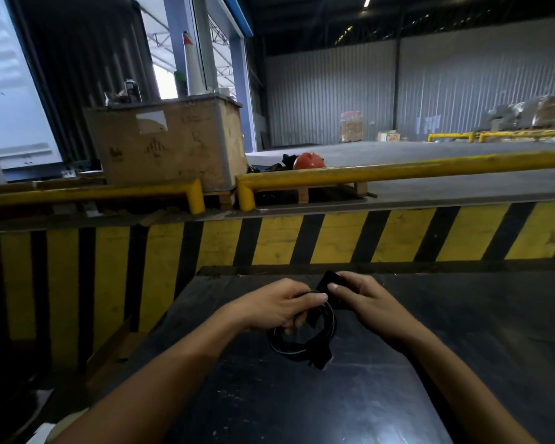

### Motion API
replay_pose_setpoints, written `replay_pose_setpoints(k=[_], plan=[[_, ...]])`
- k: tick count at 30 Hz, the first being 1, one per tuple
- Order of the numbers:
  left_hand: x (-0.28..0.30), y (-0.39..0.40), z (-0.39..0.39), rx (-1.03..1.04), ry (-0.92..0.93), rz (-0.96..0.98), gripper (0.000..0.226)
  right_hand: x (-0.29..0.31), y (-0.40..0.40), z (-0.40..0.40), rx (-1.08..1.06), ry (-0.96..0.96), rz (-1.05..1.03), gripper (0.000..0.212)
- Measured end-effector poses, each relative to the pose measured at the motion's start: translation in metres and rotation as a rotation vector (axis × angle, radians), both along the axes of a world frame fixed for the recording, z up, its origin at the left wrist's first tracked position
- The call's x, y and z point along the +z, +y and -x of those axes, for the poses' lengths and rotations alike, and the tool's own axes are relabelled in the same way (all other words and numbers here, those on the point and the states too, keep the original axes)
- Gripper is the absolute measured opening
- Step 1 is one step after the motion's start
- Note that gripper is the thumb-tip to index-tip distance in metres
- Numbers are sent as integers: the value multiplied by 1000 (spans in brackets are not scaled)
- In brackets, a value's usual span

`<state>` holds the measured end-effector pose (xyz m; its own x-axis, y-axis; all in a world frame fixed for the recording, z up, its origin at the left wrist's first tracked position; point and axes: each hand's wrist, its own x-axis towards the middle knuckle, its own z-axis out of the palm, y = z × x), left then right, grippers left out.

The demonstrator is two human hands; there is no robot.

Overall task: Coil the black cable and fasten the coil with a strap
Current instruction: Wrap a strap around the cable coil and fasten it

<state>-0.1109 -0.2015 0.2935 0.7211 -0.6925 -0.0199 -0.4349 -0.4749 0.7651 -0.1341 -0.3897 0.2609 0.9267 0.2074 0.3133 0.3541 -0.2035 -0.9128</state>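
Observation:
The black cable (302, 342) is wound into a small coil that hangs just above the dark table (462, 363). My left hand (279, 307) grips the coil's upper left part, thumb on top. My right hand (362, 298) pinches a black strap (330, 280) at the coil's top right, thumb pressed on it. A loose black end (321, 358), plug or strap tail, sticks out below the coil. How the strap wraps the cable is hidden by my fingers.
Beyond the table's far edge stands a yellow-and-black striped wall (302, 238) with yellow rails (398, 174) on top. A large cardboard box (170, 145) and an orange helmet (308, 161) sit behind the rails.

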Motion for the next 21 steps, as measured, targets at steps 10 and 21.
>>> replay_pose_setpoints(k=[10,21], plan=[[-4,-14,-13,65,310,241,35,7,-3,-9,-259,-189,338,16],[-12,-19,-11,258,435,425,37,6,1,-4,-235,-253,371,20]])
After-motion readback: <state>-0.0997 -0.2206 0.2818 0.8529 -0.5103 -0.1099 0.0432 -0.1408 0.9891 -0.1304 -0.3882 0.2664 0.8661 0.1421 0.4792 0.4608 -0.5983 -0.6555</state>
